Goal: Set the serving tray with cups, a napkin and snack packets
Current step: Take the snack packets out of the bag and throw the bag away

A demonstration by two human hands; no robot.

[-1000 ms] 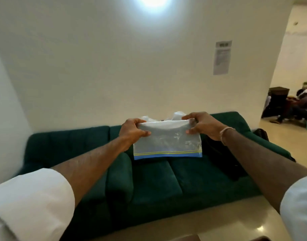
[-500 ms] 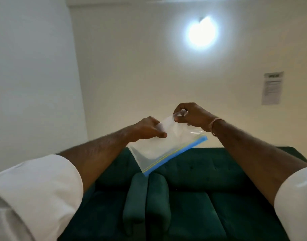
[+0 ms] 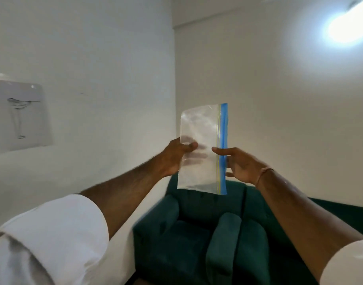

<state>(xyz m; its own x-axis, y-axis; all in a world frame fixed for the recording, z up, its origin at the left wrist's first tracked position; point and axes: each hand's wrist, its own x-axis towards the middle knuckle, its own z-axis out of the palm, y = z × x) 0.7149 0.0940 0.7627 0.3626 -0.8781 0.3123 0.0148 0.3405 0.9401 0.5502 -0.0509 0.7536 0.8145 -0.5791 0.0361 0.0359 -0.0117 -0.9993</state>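
Fingers [image 3: 194, 155] of my left hand [image 3: 172, 157] lie behind the bag [image 3: 201, 128], thumb in front, pinching its left edge. My right hand [image 3: 241, 164] is spread, thumb tip touching the bag near its blue strip [image 3: 223, 124], no grip made. The bag is clear, held upright in the air with the strip running vertically along its right side. Below it sits a green sofa [image 3: 197, 233]. White walls stand behind; a lamp [image 3: 349, 27] glares upper right, a drawing [image 3: 18, 116] hangs left.
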